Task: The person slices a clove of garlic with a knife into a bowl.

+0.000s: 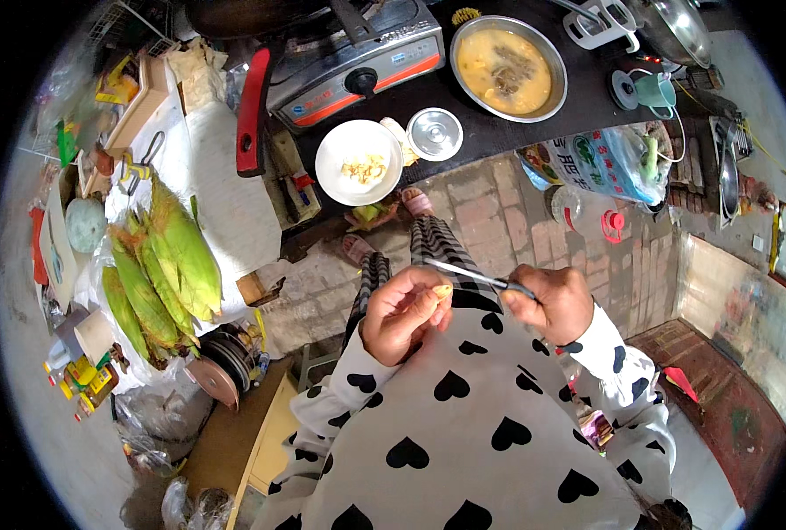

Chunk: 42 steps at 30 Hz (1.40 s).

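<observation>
My left hand [403,315] pinches a small pale-yellow piece of food [443,291] between thumb and fingertips. In my right hand [555,301] is a slim metal tool [466,270], probably a small knife, gripped by its dark handle. Its thin shaft points left, passing beyond the food piece; I cannot tell whether they touch. Ahead of my hands, at the edge of the black table, stands a white bowl [330,165] holding small yellowish chopped pieces [364,169]. Beside the bowl lies a round metal lid [435,134].
A metal basin [560,86] of cloudy yellow liquid stands behind the lid. Left of it is a gas stove [360,79], with a red pan handle [252,112] jutting out. Several unhusked corn cobs [181,245] lie at left. A printed bag [598,162] sits right, near a clear plastic jug [568,205].
</observation>
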### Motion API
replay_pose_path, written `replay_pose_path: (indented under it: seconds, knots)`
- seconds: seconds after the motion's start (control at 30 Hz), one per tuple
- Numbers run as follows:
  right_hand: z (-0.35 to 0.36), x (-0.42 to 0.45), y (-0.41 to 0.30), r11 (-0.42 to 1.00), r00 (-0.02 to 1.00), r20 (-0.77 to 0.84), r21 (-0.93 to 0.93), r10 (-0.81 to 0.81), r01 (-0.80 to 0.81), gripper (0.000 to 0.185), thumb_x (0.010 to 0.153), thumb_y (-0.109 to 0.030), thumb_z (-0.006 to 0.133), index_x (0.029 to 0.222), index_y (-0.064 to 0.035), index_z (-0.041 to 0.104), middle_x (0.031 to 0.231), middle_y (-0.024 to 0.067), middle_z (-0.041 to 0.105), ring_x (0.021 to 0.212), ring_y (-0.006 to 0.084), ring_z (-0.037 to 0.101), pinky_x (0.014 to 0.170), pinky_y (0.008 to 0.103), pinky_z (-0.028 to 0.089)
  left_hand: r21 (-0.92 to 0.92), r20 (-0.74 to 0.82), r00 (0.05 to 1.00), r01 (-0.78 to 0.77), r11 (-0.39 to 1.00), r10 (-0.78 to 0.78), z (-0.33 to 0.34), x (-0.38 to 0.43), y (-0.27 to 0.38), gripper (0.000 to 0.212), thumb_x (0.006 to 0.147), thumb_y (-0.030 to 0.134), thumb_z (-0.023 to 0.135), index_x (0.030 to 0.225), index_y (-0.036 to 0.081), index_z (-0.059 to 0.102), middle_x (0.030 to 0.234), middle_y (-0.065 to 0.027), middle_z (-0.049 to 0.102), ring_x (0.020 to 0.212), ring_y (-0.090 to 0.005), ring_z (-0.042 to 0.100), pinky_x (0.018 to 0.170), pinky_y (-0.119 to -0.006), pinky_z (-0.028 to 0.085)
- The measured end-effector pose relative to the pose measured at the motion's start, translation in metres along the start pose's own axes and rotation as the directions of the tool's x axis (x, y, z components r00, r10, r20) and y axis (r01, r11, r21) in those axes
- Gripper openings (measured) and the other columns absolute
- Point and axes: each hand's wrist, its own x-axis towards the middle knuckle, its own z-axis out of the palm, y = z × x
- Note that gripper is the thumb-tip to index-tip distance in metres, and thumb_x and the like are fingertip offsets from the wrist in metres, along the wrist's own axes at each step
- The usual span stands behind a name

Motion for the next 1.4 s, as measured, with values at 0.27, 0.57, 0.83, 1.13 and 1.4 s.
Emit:
replay_pose_path:
  seconds: [0.27, 0.57, 0.83, 1.13, 1.4]
  knots:
    - [0.0, 0.002, -0.016, 0.99, 0.996, 0.062, -0.12, -0.063, 0.07, 0.032, 0.079, -0.036, 0.062, 0.073, -0.0052, 0.053, 0.058, 0.0094, 0.056, 0.05, 0.028, 0.057, 0.042, 0.0362, 0.043, 0.152, 0.036, 0.995, -0.096, 0.984, 0.091, -0.003, 0.005, -0.007, 0.011, 0.092, 0.011, 0.046, 0.094, 0.0, 0.047, 0.081, -0.009, 0.046, 0.065, -0.0123, 0.044, 0.059, -0.029, 0.04]
    - [0.004, -0.005, 0.018, 0.983, 0.992, -0.028, -0.131, 0.126, -0.128, 0.033, 0.083, -0.036, 0.059, 0.07, -0.0052, 0.056, 0.047, 0.0123, 0.051, 0.044, 0.0309, 0.053, 0.041, 0.0392, 0.041, 0.165, 0.032, 0.995, -0.101, 0.981, 0.097, 0.003, 0.004, -0.003, 0.012, 0.093, 0.011, 0.046, 0.096, 0.0, 0.049, 0.085, -0.0083, 0.047, 0.067, -0.0113, 0.044, 0.059, -0.028, 0.041]
    - [-0.004, -0.005, -0.001, 1.0, 0.999, 0.032, -0.03, 0.01, -0.009, 0.032, 0.08, -0.035, 0.061, 0.071, -0.0057, 0.053, 0.051, 0.0093, 0.052, 0.046, 0.0291, 0.053, 0.042, 0.0386, 0.04, 0.137, -0.048, 0.998, -0.042, 0.99, 0.049, 0.005, 0.006, -0.009, 0.012, 0.093, 0.012, 0.045, 0.096, 0.001, 0.048, 0.086, -0.0078, 0.047, 0.068, -0.0116, 0.044, 0.06, -0.029, 0.042]
    - [-0.011, 0.0, 0.011, 0.987, 0.996, 0.054, -0.147, -0.064, 0.072, 0.033, 0.078, -0.036, 0.063, 0.072, -0.0059, 0.05, 0.053, 0.0086, 0.053, 0.047, 0.0277, 0.055, 0.041, 0.0376, 0.041, 0.162, 0.025, 0.993, -0.114, 0.98, 0.111, 0.012, 0.022, -0.021, 0.013, 0.092, 0.011, 0.045, 0.099, 0.0, 0.047, 0.083, -0.0075, 0.047, 0.068, -0.0131, 0.045, 0.061, -0.029, 0.041]
    - [-0.017, 0.0, 0.054, 0.992, 0.998, 0.055, -0.126, -0.006, 0.013, 0.033, 0.077, -0.036, 0.064, 0.073, -0.005, 0.052, 0.051, 0.0093, 0.053, 0.045, 0.0283, 0.055, 0.04, 0.0367, 0.041, 0.059, -0.18, 0.983, 0.052, 0.997, -0.041, 0.03, 0.044, -0.044, 0.018, 0.093, 0.014, 0.045, 0.104, -0.002, 0.047, 0.081, -0.0055, 0.048, 0.067, -0.0124, 0.044, 0.062, -0.029, 0.041]
